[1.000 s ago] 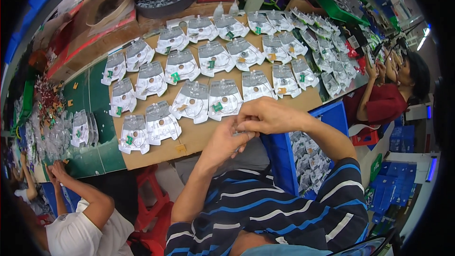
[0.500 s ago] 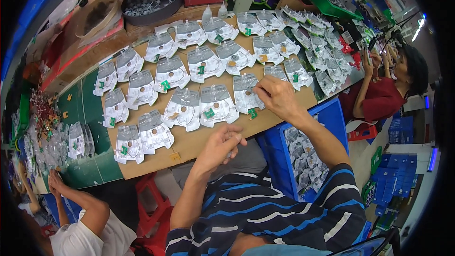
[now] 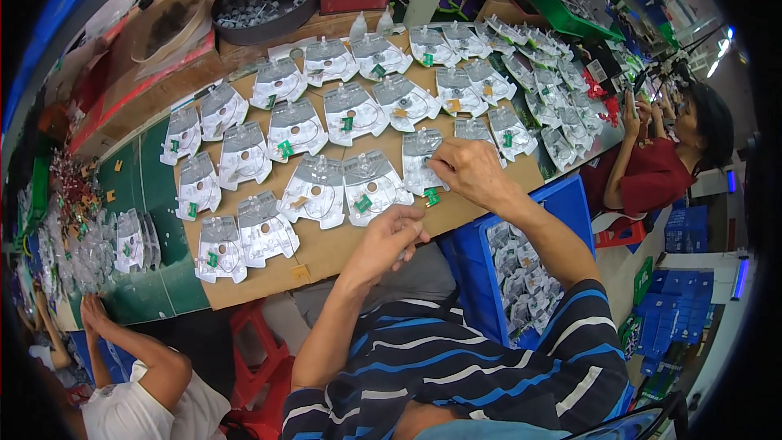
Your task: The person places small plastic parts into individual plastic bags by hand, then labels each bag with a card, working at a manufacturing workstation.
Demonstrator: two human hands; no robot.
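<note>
My right hand is pinched over the right edge of a grey-and-clear plastic housing. Whatever lies between its fingertips is too small to make out. A green circuit board sits at the lower edge of that housing, beside my fingers. Nearer to me, my left hand is half curled, thumb against fingers, above the cardboard's front edge. Its fingers hide what it may hold. Just beyond it, another housing carries a green circuit board. Left of that, a similar housing has a tan piece on it.
More housings lie in rows on the cardboard sheet. A blue bin full of parts stands by my right arm. Co-workers sit left, in a white shirt, and right, in a red shirt. A round tub of grey parts stands behind.
My right hand has shifted slightly down at the same housing, still pinched. My left hand has moved slightly toward the right. The housings keep their layout.
</note>
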